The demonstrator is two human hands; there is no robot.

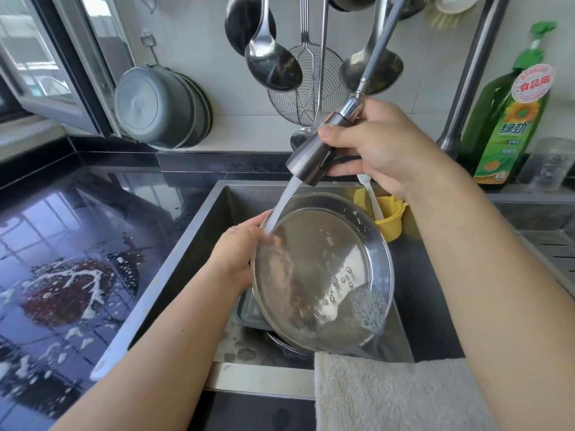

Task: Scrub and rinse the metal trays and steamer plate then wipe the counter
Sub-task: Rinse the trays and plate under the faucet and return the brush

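A round metal tray is tilted over the sink, foamy water pooled at its lower right edge. My left hand grips the tray's left rim. My right hand holds the pull-out faucet spray head, and a stream of water runs from it onto the tray's upper left rim. Below the tray, more metal trays lie in the sink, partly hidden. The black counter at the left carries white foam smears and puddles.
A beige towel hangs over the sink's front edge. A yellow cup with a white utensil sits at the sink's back right. Green dish soap bottle stands at the right. Ladles and a wire skimmer hang above; metal pans lean on the wall.
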